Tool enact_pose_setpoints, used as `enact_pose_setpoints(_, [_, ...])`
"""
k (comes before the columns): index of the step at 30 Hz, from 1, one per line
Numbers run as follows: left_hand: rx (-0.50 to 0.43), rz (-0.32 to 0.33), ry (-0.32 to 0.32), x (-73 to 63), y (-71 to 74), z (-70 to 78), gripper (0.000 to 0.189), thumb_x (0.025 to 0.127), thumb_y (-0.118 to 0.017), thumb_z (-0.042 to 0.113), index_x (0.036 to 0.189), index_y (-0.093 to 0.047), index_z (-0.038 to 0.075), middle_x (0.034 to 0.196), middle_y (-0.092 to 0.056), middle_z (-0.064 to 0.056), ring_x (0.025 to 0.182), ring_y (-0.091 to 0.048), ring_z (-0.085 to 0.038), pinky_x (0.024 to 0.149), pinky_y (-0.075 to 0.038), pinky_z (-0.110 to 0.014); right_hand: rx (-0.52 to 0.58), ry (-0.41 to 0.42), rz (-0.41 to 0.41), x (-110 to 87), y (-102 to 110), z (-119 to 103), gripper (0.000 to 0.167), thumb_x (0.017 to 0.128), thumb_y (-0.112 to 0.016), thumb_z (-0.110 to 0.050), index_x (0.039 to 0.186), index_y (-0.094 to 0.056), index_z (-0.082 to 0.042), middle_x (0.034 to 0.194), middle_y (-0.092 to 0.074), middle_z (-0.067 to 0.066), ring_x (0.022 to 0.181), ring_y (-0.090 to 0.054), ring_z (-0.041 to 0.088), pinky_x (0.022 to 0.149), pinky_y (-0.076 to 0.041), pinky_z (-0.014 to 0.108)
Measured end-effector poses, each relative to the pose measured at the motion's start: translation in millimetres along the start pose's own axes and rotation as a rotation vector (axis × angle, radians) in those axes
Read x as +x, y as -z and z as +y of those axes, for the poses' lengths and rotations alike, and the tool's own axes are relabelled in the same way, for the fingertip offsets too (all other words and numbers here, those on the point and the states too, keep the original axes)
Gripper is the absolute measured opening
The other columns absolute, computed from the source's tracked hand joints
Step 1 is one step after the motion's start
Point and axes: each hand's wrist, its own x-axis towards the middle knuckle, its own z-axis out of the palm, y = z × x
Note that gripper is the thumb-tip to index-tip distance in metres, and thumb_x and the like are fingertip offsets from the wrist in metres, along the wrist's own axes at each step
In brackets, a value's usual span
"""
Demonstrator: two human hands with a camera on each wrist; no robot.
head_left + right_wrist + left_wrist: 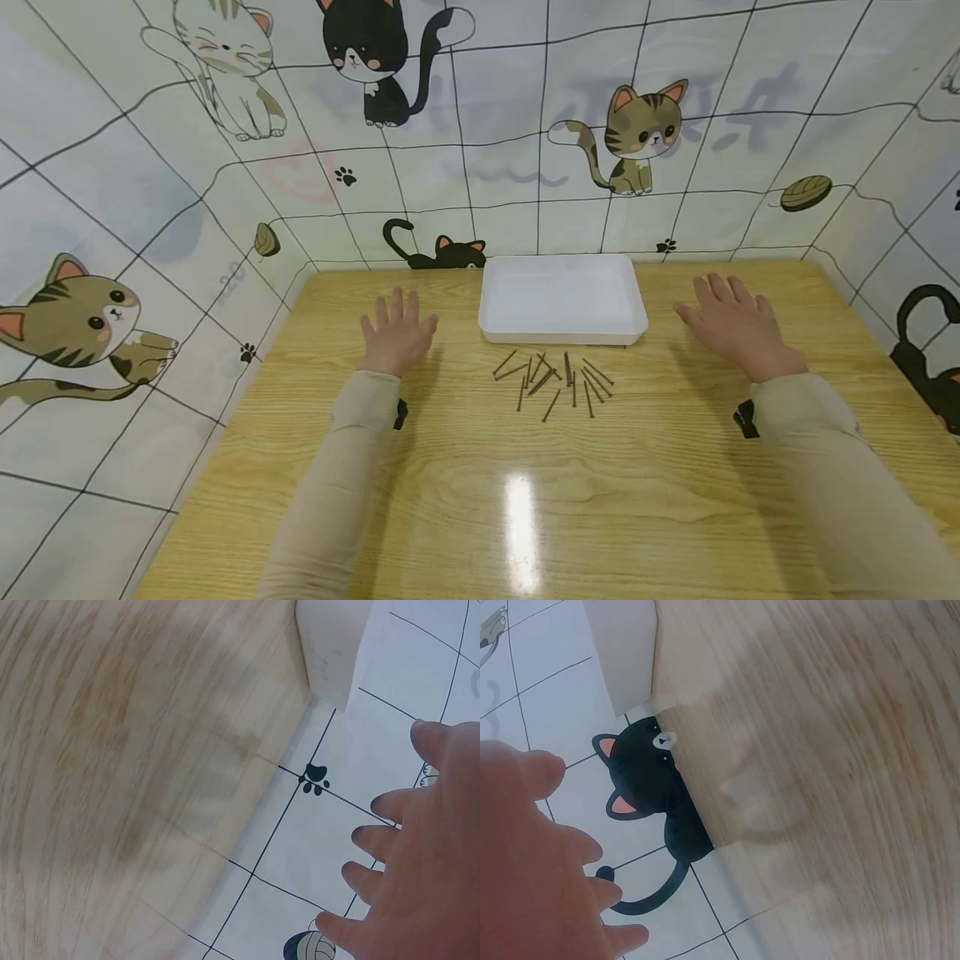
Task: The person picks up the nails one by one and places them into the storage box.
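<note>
Several dark metal nails (567,369) lie scattered on the wooden table, just in front of a shallow white tray (562,340). To the left of the tray my left hand (397,332) is held with its fingers spread, holding nothing. My right hand (738,327) is on the tray's other side, fingers extended and also holding nothing. In the left wrist view the left hand (540,855) shows at the left edge, and the tray's side (622,652) at the top. The right wrist view has the right hand (420,855) at its right edge.
The wooden table (465,500) reflects a bright strip of light near the front. White wall covering (495,175) with cartoon cats and grid lines stands behind the table and along both sides. The tray sits at the table's back edge.
</note>
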Motion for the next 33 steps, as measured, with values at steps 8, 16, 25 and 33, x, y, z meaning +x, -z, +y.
enact_pose_setpoints(8, [-0.003, 0.018, -0.006, -1.4, 1.6, 3.8, 0.067, 0.091, -0.015, 0.055, 0.145, -0.005, 0.016, 0.149, 0.004, -0.01, 0.133, 0.005, -0.036, 0.098, 0.002, -0.061, 0.0, -0.01, 0.0, 0.0, 0, -1, 0.08, 0.089, -0.014, -0.059, 0.142, -0.006, 0.0, 0.144, -0.003, 0.027, 0.128, 0.002, 0.047, 0.092, 0.0, 0.067])
enact_pose_setpoints(16, [-0.045, 0.039, -0.026, -2.2, 4.2, 15.6, 0.067, 0.091, -0.02, 0.054, 0.145, -0.007, 0.016, 0.149, 0.002, -0.01, 0.133, 0.002, -0.036, 0.099, -0.001, -0.06, 0.025, -0.01, 0.029, -2.9, -1, -1, 0.078, 0.09, -0.015, -0.057, 0.142, -0.006, 0.001, 0.144, -0.003, 0.028, 0.128, 0.001, 0.047, 0.092, -0.001, 0.067])
enact_pose_setpoints(25, [-0.22, -0.001, -0.064, -4.1, -3.0, 27.5, 0.066, 0.092, -0.036, 0.044, 0.144, -0.011, 0.012, 0.148, -0.005, -0.015, 0.132, -0.007, -0.036, 0.102, -0.015, -0.054, 0.172, 0.035, 0.019, -2.2, -14, 4, 0.067, 0.093, -0.028, -0.043, 0.137, -0.021, 0.007, 0.136, -0.02, 0.034, 0.12, -0.02, 0.05, 0.093, -0.019, 0.061])
enact_pose_setpoints(33, [-0.627, -0.028, -0.015, 5.4, -29.3, 41.4, 0.068, 0.089, -0.043, 0.046, 0.141, -0.023, 0.007, 0.143, -0.025, -0.013, 0.129, -0.025, -0.03, 0.101, -0.026, -0.045, 0.353, 0.042, 0.043, -6.1, -35, -3, 0.07, 0.089, -0.036, -0.052, 0.134, -0.035, 0.002, 0.125, -0.044, 0.026, 0.11, -0.042, 0.041, 0.086, -0.032, 0.058])
